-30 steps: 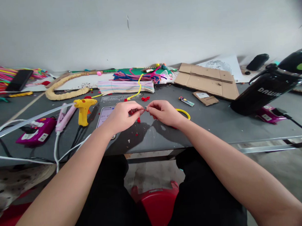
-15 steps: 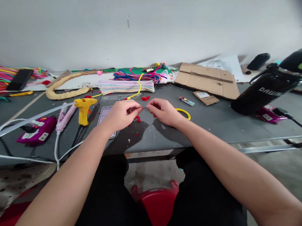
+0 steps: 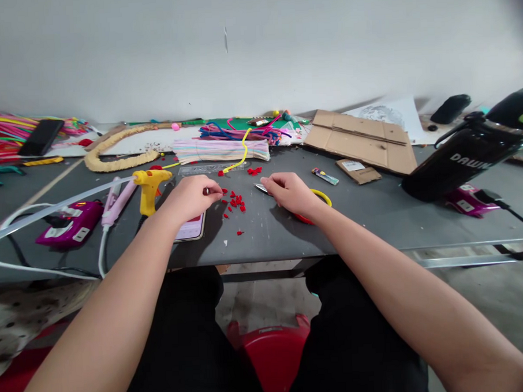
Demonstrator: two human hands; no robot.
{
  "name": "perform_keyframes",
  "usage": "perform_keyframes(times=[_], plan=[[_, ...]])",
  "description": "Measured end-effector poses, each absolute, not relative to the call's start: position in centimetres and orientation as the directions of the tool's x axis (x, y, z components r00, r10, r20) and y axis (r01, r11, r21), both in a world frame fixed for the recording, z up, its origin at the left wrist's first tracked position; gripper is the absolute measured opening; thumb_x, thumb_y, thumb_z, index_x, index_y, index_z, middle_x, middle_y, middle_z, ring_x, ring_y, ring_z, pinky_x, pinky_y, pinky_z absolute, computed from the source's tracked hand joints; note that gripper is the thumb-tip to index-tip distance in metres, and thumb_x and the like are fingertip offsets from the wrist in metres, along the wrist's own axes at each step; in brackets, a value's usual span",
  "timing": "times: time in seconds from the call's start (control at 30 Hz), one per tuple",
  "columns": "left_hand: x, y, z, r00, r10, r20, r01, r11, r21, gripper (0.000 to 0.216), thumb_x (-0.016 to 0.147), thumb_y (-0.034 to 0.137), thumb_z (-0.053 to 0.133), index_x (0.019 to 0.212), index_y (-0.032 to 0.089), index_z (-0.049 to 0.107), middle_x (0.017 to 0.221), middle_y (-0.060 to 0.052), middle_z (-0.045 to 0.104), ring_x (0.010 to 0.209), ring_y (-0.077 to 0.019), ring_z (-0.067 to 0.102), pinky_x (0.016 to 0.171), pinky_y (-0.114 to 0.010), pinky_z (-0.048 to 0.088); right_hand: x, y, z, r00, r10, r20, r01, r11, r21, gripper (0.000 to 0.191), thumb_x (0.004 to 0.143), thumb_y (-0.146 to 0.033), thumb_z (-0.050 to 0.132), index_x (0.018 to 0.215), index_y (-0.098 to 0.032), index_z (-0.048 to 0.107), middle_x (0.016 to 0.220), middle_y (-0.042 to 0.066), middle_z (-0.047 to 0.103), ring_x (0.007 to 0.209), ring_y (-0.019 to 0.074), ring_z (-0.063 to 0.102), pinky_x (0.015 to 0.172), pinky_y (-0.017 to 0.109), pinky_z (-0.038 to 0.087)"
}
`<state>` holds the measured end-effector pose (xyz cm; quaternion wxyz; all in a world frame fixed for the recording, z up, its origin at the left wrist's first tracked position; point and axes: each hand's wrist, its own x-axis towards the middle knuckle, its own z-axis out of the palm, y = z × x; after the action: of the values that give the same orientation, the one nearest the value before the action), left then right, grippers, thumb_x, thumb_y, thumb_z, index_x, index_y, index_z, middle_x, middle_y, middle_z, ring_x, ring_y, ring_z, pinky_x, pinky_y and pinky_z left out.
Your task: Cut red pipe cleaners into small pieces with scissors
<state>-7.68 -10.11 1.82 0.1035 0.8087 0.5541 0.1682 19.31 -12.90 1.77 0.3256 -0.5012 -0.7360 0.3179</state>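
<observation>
My left hand rests on the grey table over a phone, its fingers pinched on a small dark-red bit I cannot name. My right hand is closed around scissors with yellow and red handles; their metal blade tip pokes out to the left. Between the two hands lie several small red cut pieces. A bent yellow pipe cleaner lies just beyond them.
A yellow glue gun, a pink tool and a magenta device with white cables sit at left. Pipe cleaner bundles, flat cardboard and a black bottle line the back and right. A red stool shows below.
My hands were together, pinching at one small piece; now they have moved apart and lowered to the table. More red bits lie scattered between them.
</observation>
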Motion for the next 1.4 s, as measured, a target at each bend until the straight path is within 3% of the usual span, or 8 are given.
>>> perform_keyframes(times=[0.2, 0.37, 0.57, 0.87, 1.1, 1.2, 1.27, 1.4], plan=[[-7.6, -9.2, 0.9, 0.308, 0.944, 0.12, 0.904, -0.33, 0.27, 0.023, 0.077, 0.044, 0.064, 0.085, 0.028, 0.078, 0.093, -0.007, 0.074, 0.079, -0.0246, 0.063, 0.066, -0.032, 0.043, 19.6, -12.1, 1.3, -0.221, 0.96, 0.173, 0.577, 0.271, -0.77, 0.034, 0.09, -0.049, 0.05, 0.078, -0.019, 0.062, 0.072, 0.001, 0.063, 0.066, 0.0136, 0.052, 0.06, 0.026, 0.037], [-7.2, -9.6, 1.7, 0.236, 0.954, 0.183, 0.896, -0.286, 0.339, 0.026, 0.078, 0.042, 0.062, 0.093, 0.027, 0.077, 0.098, -0.008, 0.073, 0.082, -0.0247, 0.063, 0.069, -0.033, 0.042, 20.2, -8.6, 0.9, -0.158, 0.97, 0.185, 0.694, 0.242, -0.678, 0.013, 0.083, -0.023, 0.059, 0.091, -0.017, 0.068, 0.093, 0.005, 0.071, 0.079, 0.015, 0.06, 0.075, 0.028, 0.044], [-6.5, -10.5, 3.0, 0.106, 0.966, 0.238, 0.888, -0.2, 0.415, 0.04, 0.087, 0.054, 0.046, 0.073, 0.023, 0.067, 0.065, -0.005, 0.065, 0.062, -0.0196, 0.054, 0.058, -0.029, 0.032, 17.9, -5.0, 1.4, -0.227, 0.972, 0.068, 0.826, 0.229, -0.516, 0.021, 0.085, -0.021, 0.058, 0.102, -0.02, 0.071, 0.104, 0.006, 0.071, 0.089, 0.0176, 0.062, 0.077, 0.028, 0.046], [-6.5, -10.5, 2.7, 0.127, 0.959, 0.254, 0.847, -0.238, 0.475, 0.037, 0.086, 0.05, 0.048, 0.07, 0.021, 0.065, 0.07, -0.004, 0.068, 0.064, -0.019, 0.056, 0.058, -0.028, 0.035, 15.2, -2.9, 0.4, -0.275, 0.961, 0.005, 0.878, 0.254, -0.406, 0.011, 0.082, -0.019, 0.062, 0.088, -0.017, 0.071, 0.108, 0.013, 0.069, 0.093, 0.0232, 0.061, 0.074, 0.03, 0.045], [-5.1, -10.5, 2.3, 0.209, 0.95, 0.231, 0.739, -0.308, 0.599, 0.028, 0.086, 0.043, 0.053, 0.084, 0.02, 0.07, 0.086, -0.005, 0.074, 0.077, -0.02, 0.063, 0.069, -0.03, 0.043, 16.2, -5.1, 1.2, -0.296, 0.952, 0.077, 0.819, 0.294, -0.492, 0.021, 0.093, -0.025, 0.049, 0.102, -0.015, 0.065, 0.098, 0.009, 0.07, 0.087, 0.0174, 0.061, 0.075, 0.027, 0.044], [-3.6, -10.9, 2.3, 0.319, 0.929, 0.19, 0.649, -0.36, 0.67, 0.029, 0.086, 0.043, 0.055, 0.096, 0.02, 0.071, 0.098, -0.006, 0.074, 0.085, -0.0206, 0.065, 0.077, -0.031, 0.046, 17.5, -7.7, 2.0, -0.412, 0.893, 0.178, 0.637, 0.423, -0.644, 0.017, 0.088, -0.025, 0.055, 0.097, -0.016, 0.066, 0.089, 0.004, 0.071, 0.08, 0.0142, 0.061, 0.075, 0.025, 0.045], [-2.6, -11.3, 2.2, 0.377, 0.915, 0.144, 0.602, -0.36, 0.713, 0.034, 0.087, 0.048, 0.055, 0.101, 0.02, 0.07, 0.101, -0.007, 0.074, 0.085, -0.0206, 0.066, 0.074, -0.031, 0.048, 18.5, -9.4, 2.2, -0.444, 0.865, 0.232, 0.545, 0.466, -0.697, 0.016, 0.085, -0.022, 0.056, 0.094, -0.017, 0.068, 0.09, 0.003, 0.071, 0.081, 0.0143, 0.062, 0.077, 0.027, 0.045], [-1.1, -12.1, 2.2, 0.448, 0.891, 0.069, 0.537, -0.33, 0.777, 0.041, 0.086, 0.054, 0.056, 0.107, 0.021, 0.068, 0.099, -0.006, 0.072, 0.074, -0.0168, 0.064, 0.064, -0.028, 0.048, 20.1, -11.6, 1.8, -0.466, 0.869, 0.166, 0.46, 0.398, -0.794, 0.016, 0.083, -0.021, 0.057, 0.095, -0.019, 0.066, 0.087, 0.003, 0.071, 0.08, 0.0154, 0.065, 0.076, 0.029, 0.048]])
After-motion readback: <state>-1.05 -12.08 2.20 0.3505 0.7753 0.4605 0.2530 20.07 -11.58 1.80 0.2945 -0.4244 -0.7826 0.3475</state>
